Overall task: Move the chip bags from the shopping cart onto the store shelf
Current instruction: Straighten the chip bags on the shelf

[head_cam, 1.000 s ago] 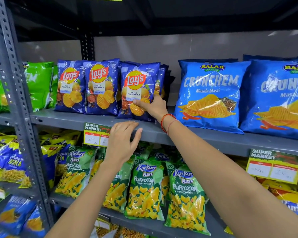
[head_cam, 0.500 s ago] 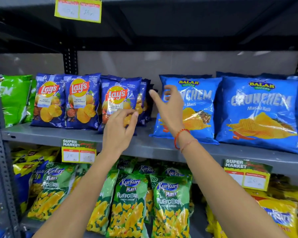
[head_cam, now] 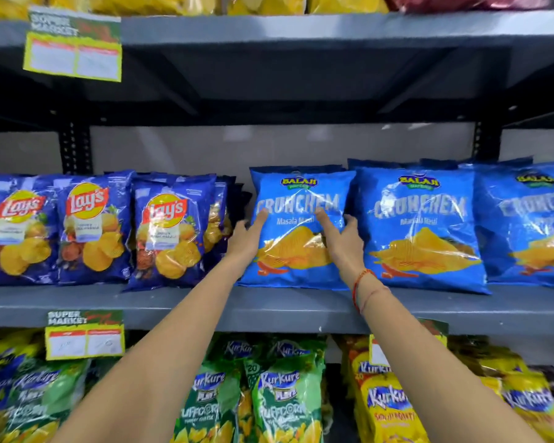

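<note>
With both arms extended forward, the left hand (head_cam: pixel 248 239) and right hand (head_cam: pixel 343 239) lie spread, fingers straight, against the front of the Crunchem bag (head_cam: pixel 296 199). Neither hand closes around it; contact is by fingertips and palms only. This bag stands upright on the grey shelf (head_cam: pixel 205 306), leaning slightly back. Lay's bags (head_cam: pixel 170 231) stand just beside it on the left, more Crunchem bags (head_cam: pixel 421 225) touching on the right. Kurkure bags (head_cam: pixel 279 398) fill the shelf below, partly hidden by the forearms.
</note>
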